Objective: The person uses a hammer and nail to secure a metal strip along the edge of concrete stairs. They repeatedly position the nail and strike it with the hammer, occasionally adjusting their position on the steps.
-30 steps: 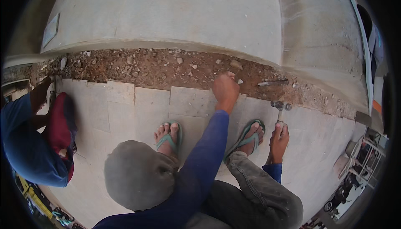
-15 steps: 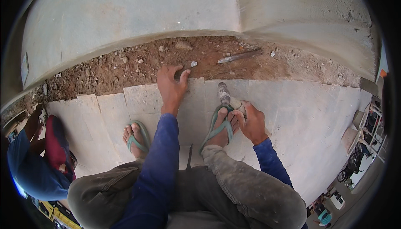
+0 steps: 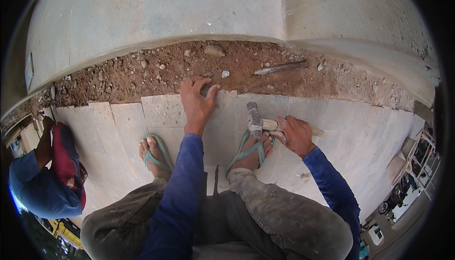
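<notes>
My right hand [image 3: 295, 135] is closed around the pale wooden handle of a hammer [image 3: 255, 123]. The hammer's worn metal head is above my right foot [image 3: 253, 148], which wears a green flip-flop. My left hand [image 3: 195, 103] rests at the far edge of a grey paving slab [image 3: 163, 110], thumb and fingers apart and fingertips over the soil. Beyond it, a strip of reddish soil [image 3: 166, 72] holds small stones and a white chip [image 3: 225, 74]. A long, pointed grey bar [image 3: 280, 68] lies on that soil to the right.
A smooth concrete face [image 3: 156, 8] borders the soil on the far side. Close by on the left is another person [image 3: 42, 181] in a blue top and dark red garment. Parked motorbikes [image 3: 398, 196] stand at the far right.
My right hand has shifted right and turned the hammer, so its handle shows on both sides of my fist. My left hand stays at the slab edge. The view has shifted slightly.
</notes>
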